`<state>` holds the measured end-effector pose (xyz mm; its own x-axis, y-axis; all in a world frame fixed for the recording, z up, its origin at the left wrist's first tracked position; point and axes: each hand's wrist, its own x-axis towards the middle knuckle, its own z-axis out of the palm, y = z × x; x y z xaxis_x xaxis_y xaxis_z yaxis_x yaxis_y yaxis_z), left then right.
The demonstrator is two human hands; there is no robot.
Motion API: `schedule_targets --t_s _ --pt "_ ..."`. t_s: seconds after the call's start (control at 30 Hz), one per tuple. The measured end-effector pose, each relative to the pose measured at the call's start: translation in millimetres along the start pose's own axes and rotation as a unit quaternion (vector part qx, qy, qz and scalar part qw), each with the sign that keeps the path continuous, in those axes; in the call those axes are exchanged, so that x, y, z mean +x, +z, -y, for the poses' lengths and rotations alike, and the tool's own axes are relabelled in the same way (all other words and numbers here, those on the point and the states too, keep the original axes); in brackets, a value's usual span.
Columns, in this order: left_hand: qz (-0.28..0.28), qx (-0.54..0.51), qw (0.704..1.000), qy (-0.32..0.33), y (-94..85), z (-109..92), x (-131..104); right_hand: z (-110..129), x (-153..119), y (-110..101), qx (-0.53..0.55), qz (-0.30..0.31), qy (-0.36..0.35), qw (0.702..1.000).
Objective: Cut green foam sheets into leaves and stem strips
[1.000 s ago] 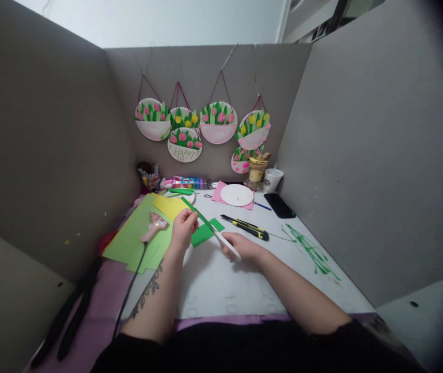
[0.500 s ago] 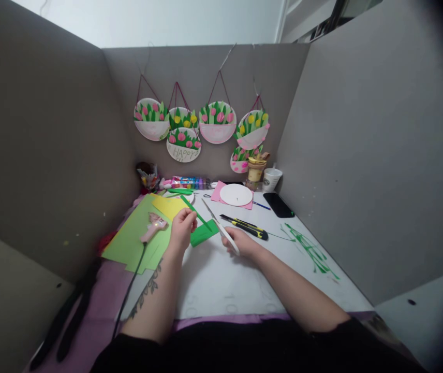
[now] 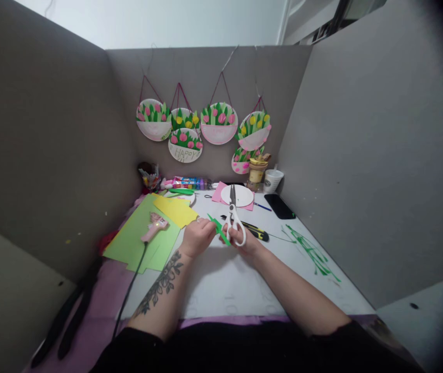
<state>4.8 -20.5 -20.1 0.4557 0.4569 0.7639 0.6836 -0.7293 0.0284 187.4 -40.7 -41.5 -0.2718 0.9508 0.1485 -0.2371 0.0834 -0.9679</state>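
Note:
My left hand (image 3: 199, 237) is closed on green paper (image 3: 221, 232), which stretches in a narrow piece toward my other hand. White-handled scissors (image 3: 236, 223) are in my right hand (image 3: 242, 242), their blades pointing away from me and looking nearly closed. The fingertips of my right hand are close to the green paper; whether they pinch it I cannot tell. Just beyond that hand, a black and yellow utility knife (image 3: 258, 231) lies on the table, partly hidden by the scissors and fingers.
At left lie light green sheets (image 3: 128, 243), a yellow sheet (image 3: 177, 210) and a pink glue gun (image 3: 155, 227) with a black cord. Green scraps (image 3: 310, 251) and a phone (image 3: 279, 206) are at right. A white paper disc (image 3: 245, 195) rests on pink paper. Plate baskets (image 3: 219, 133) hang behind.
My left hand has moved right and nearer to me, bringing the green paper to my right hand. The scissors have turned from pointing up-left to pointing straight away.

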Motion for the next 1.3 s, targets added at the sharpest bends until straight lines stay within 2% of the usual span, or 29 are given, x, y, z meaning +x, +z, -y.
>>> schedule_targets --t_s 0.13,0.23,0.3,0.37,0.43,0.5,0.6,0.77,0.93,1.1,1.3 --pt "0.014 0.059 0.997 0.053 3.7 1.2 -0.9 2.1 -1.9 13.5 0.066 0.01 0.033 0.997" --pt "0.026 0.04 0.998 0.041 5.5 1.3 -2.0 1.4 -2.1 17.3 0.071 -0.007 0.034 0.997" --pt "0.028 -0.004 1.0 -0.005 7.7 -0.3 -2.7 0.4 -1.5 15.8 0.034 -0.032 0.034 0.998" --pt "0.023 -0.068 0.993 -0.09 10.5 -3.5 -2.6 -0.1 -0.6 12.5 -0.029 -0.073 0.021 0.997" --pt "0.042 -0.14 0.972 -0.184 13.2 -7.7 -1.7 0.0 0.3 8.8 -0.1 -0.113 0.0 0.989" --pt "0.097 -0.208 0.941 -0.248 15.3 -12.0 -0.3 -0.6 1.1 5.3 -0.16 -0.135 -0.02 0.978" --pt "0.16 -0.272 0.903 -0.29 17.3 -16.8 1.6 -5.4 2.5 1.0 -0.226 -0.133 -0.037 0.964" --pt "0.183 -0.329 0.87 -0.319 16.6 -18.5 3.6 -17.2 4.1 -1.9 -0.25 -0.108 -0.034 0.962" --pt "0.135 -0.376 0.845 -0.356 12.9 -16.5 6.6 -17.9 4.5 -2.7 -0.266 -0.119 -0.027 0.956" --pt "0.073 -0.384 0.842 -0.371 11.9 -13.9 7.6 -13.2 3.8 -4.1 -0.247 -0.138 -0.033 0.958" --pt "0.041 -0.396 0.83 -0.39 14.3 -13.5 6.6 -7.1 2.3 -0.9 -0.233 -0.133 -0.034 0.963"
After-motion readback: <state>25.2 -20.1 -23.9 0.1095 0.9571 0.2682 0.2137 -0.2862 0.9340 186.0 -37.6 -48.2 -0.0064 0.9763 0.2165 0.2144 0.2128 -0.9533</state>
